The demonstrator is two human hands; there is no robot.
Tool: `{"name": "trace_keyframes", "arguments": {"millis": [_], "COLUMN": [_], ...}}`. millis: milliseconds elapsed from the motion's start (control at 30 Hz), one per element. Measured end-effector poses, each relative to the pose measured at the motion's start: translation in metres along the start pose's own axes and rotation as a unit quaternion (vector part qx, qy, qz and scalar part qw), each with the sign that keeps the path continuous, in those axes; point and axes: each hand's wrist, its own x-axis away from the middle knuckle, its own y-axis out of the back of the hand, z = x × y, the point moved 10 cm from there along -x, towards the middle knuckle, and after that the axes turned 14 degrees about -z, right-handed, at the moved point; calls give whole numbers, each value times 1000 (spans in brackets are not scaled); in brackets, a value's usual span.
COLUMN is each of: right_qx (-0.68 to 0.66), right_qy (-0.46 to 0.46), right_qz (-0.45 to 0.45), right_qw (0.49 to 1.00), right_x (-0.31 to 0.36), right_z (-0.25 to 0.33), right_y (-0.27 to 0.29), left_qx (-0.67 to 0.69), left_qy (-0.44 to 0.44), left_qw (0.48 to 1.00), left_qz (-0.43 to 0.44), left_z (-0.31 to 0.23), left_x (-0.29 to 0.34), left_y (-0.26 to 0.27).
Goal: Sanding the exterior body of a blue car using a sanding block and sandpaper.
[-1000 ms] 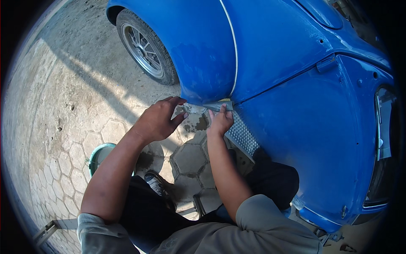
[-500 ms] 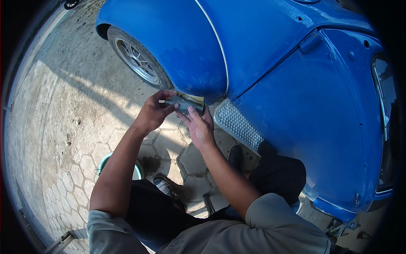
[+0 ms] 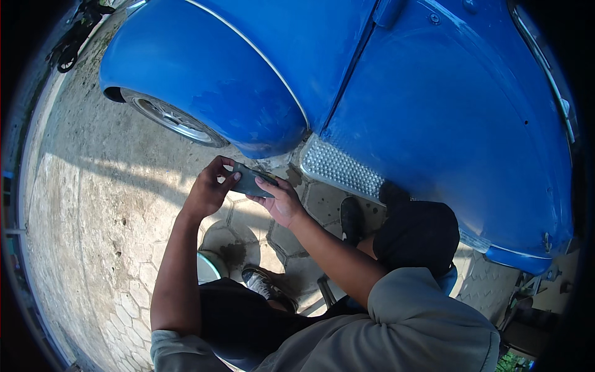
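Observation:
Between my two hands is a small dark grey sheet that looks like sandpaper (image 3: 247, 180), with a yellowish edge showing along its far right side. My left hand (image 3: 207, 191) pinches the sheet's left end between thumb and fingers. At the right end, my right hand (image 3: 283, 203) grips it, thumb on top and fingers underneath. Both hands are in front of the blue car's front fender (image 3: 204, 68), apart from the bodywork. Lighter, dull patches show on the fender's lower part.
A ridged metal running board (image 3: 341, 166) juts out below the blue door (image 3: 434, 118). The front wheel (image 3: 170, 118) sits under the fender. A pale green-rimmed bucket (image 3: 209, 266) stands by my left knee on hexagonal paving (image 3: 248, 220). A motorcycle (image 3: 77, 34) is parked far left.
My view has shifted, and the car now sits higher and further left in it. The sheet, still in both hands, is lower and tilted differently, with less of its yellowish side showing.

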Motion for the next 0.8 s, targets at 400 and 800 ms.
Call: {"name": "trace_keyframes", "arguments": {"millis": [400, 800], "right_qx": [-141, -48], "right_qy": [147, 250], "right_qz": [-405, -541], "right_qw": [891, 801], "right_x": [-89, -121], "right_z": [-13, 12], "right_y": [124, -10], "left_qx": [-86, -114], "left_qy": [-95, -107], "left_qw": [989, 983], "left_qz": [-79, -100], "left_z": [-32, -70], "left_x": [-3, 44], "left_y": [6, 72]}}
